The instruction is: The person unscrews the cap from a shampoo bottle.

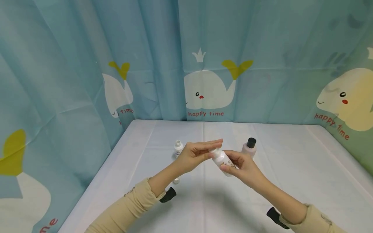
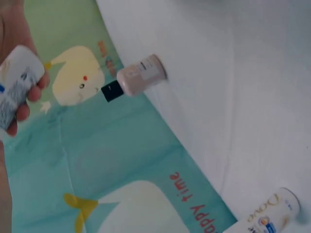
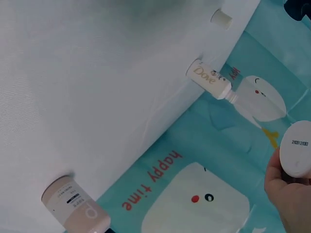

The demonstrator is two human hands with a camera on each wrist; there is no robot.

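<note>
My right hand [image 1: 243,166] grips a white bottle [image 1: 222,160] with gold lettering around its body. The bottle leans, with its top up and to the left. At that top is my left hand [image 1: 193,155], its long fingers over the far side and the thumb on the near side, pinching it. Whether a cap is on it is hidden by the fingers. The right wrist view shows the held bottle's round base [image 3: 297,150] with printed digits. In the left wrist view the bottle's printed back [image 2: 19,82] shows, with right-hand fingers around it.
An uncapped white Dove bottle [image 3: 210,80] stands on the white table [image 1: 163,213] at the left. A small white cap [image 1: 176,180] lies nearer. A pink bottle with a black cap [image 1: 249,147] stands behind the right hand. A whale-print curtain [image 1: 163,90] surrounds the table.
</note>
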